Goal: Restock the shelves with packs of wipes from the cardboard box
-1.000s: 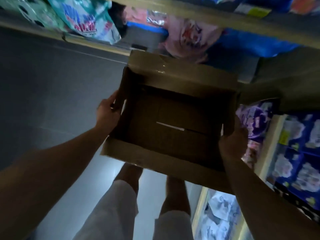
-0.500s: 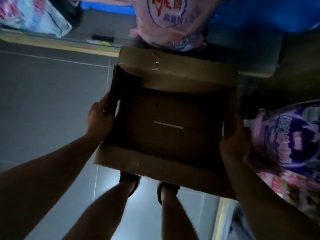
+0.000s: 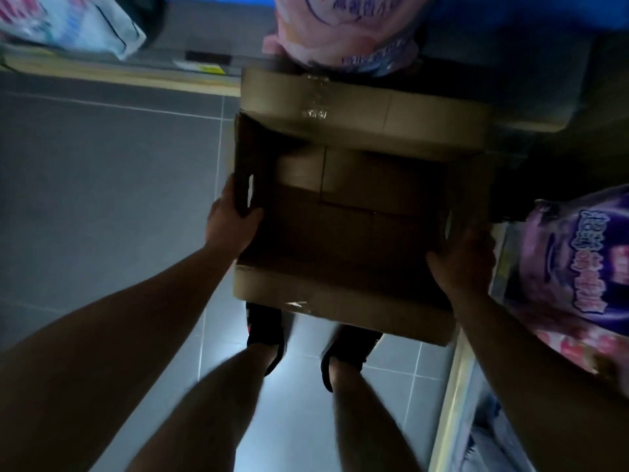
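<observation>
An open brown cardboard box [image 3: 354, 212] hangs in front of me over the grey tiled floor, its flaps spread and its inside dark with no packs visible in it. My left hand [image 3: 231, 221] grips the box's left wall, thumb over the rim near a hand slot. My right hand [image 3: 463, 260] grips the right wall the same way. A purple pack [image 3: 578, 253] lies on the shelf just right of the box. A pink pack [image 3: 343, 25] sits on the far shelf beyond the box.
A pale blue and white pack [image 3: 68, 25] rests on the low shelf edge [image 3: 129, 76] at the far left. Another shelf edge [image 3: 456, 396] runs along my right side. My legs and dark shoes [image 3: 265, 335] stand on the floor below the box.
The box has dropped lower and closer to my feet, and my view has tilted further down. Both hands have kept their grip on its side walls.
</observation>
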The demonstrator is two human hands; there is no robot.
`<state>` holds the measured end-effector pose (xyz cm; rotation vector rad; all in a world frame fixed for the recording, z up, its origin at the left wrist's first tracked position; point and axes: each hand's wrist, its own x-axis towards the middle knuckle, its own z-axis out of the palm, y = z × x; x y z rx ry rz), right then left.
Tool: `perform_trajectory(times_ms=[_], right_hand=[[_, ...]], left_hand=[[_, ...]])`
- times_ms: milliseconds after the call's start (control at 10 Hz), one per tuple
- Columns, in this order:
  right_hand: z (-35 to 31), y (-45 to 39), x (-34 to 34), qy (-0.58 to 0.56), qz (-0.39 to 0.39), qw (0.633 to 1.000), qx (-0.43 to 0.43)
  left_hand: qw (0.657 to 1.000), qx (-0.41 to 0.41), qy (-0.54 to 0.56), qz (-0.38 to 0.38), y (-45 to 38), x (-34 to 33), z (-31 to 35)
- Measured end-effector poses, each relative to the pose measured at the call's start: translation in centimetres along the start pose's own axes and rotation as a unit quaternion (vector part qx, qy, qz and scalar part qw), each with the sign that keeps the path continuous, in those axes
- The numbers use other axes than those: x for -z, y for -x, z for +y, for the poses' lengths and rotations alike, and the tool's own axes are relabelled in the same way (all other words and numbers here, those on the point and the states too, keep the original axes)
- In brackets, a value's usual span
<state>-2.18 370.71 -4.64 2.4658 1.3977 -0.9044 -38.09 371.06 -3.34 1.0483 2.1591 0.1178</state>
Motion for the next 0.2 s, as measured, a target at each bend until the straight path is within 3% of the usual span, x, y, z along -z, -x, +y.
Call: perform_trajectory(times_ms=[200], right_hand=[[-3.1,8.8,7.3,0.058,-0.067,0.991,0.102]], left_hand=[[0.989,-0.067,-0.116,-0.062,7.9,9.1,3.7]])
